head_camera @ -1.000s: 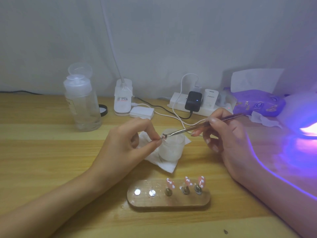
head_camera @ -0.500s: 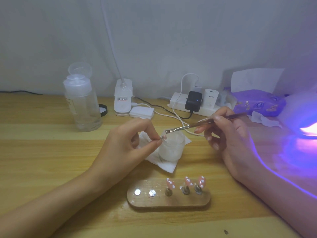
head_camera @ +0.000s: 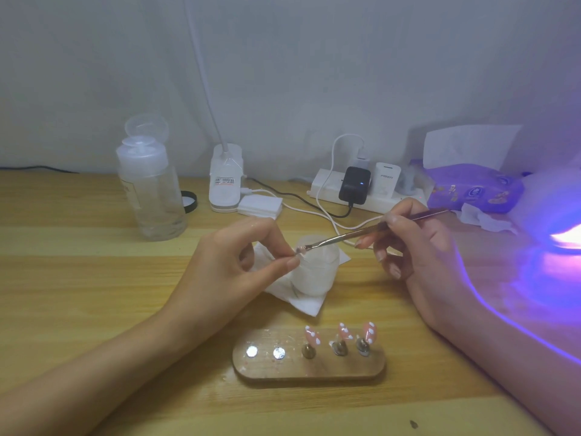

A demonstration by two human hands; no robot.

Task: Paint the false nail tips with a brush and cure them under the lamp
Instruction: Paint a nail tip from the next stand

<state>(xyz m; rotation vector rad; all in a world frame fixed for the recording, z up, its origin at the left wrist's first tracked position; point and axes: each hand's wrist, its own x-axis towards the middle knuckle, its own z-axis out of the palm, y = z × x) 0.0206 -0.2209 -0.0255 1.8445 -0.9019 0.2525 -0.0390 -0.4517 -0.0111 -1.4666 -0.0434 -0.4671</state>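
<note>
My left hand (head_camera: 232,265) pinches a small false nail tip (head_camera: 301,250) between thumb and forefinger above a frosted white jar (head_camera: 317,272). My right hand (head_camera: 418,247) holds a thin metal brush (head_camera: 355,234) like a pen, and its tip touches the nail tip. Near the front edge lies a wooden holder (head_camera: 309,361) with three pink, white-dotted nail tips (head_camera: 341,333) on stands at its right and two bare metal discs at its left. The curing lamp (head_camera: 562,221) glows violet at the far right.
A clear pump bottle (head_camera: 151,187) with its lid flipped up stands back left beside a small black cap. A white desk-lamp base (head_camera: 224,180), a power strip (head_camera: 361,187) with chargers and cables, and a purple tissue pack (head_camera: 474,184) line the wall. A white wipe lies under the jar.
The brush tip lifted off the nail tip half a second ago and has come back down onto it. My left hand has held still.
</note>
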